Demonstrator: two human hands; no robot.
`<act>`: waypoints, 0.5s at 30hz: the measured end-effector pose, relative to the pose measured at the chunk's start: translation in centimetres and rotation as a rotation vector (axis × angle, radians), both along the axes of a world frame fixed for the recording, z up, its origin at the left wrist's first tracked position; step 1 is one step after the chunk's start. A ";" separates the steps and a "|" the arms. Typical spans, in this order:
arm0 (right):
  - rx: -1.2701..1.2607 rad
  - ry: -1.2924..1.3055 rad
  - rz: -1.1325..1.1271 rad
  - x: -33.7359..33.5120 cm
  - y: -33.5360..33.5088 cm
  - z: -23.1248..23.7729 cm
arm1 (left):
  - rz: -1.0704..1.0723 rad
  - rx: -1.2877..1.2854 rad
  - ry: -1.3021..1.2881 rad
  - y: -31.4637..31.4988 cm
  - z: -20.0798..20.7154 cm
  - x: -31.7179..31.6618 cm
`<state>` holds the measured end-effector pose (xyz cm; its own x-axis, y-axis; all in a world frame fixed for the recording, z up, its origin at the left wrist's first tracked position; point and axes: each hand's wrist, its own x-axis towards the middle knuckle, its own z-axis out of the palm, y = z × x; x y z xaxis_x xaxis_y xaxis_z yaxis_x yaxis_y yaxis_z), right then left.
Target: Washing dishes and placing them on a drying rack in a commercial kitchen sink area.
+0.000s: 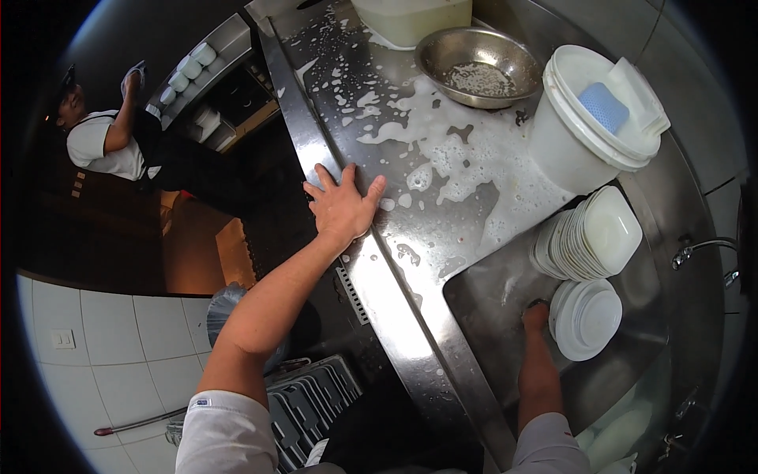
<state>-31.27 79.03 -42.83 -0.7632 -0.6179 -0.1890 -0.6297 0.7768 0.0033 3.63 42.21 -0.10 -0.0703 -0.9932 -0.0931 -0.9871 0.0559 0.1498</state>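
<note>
My left hand lies flat on the raised front edge of the steel counter, fingers spread and holding nothing. Down in the sink is my right hand; its fingertips look dark and partly hidden, so I cannot make out whether they grip anything. Just right of it leans a short stack of round white plates. Beyond those, a long stack of square white dishes lies tipped on its side in the sink.
Suds cover the counter. On it are a steel bowl, a translucent container and a white bucket with a blue sponge on top. A tap is at right. Another person stands far left. Grey racks are below.
</note>
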 end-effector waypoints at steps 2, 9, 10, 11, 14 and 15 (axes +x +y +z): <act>-0.068 0.023 0.018 -0.3 0.1 -0.4 | -0.002 0.012 0.014 0.0 -0.1 0.1; 0.000 0.082 0.199 -1.8 0.6 -2.3 | -0.004 0.042 0.000 -0.2 0.3 0.0; 0.039 0.023 0.122 -1.8 0.6 -2.3 | -0.004 0.048 -0.013 -0.2 0.3 0.0; -0.090 0.039 0.125 -1.7 0.6 -2.2 | -0.002 0.043 -0.001 -0.2 0.3 0.0; -0.199 0.014 0.060 -1.1 0.5 -1.2 | -0.005 0.038 0.003 -0.2 0.0 0.1; -0.180 0.014 0.055 -0.9 0.4 -0.7 | -0.005 0.035 0.003 -0.2 -0.1 0.2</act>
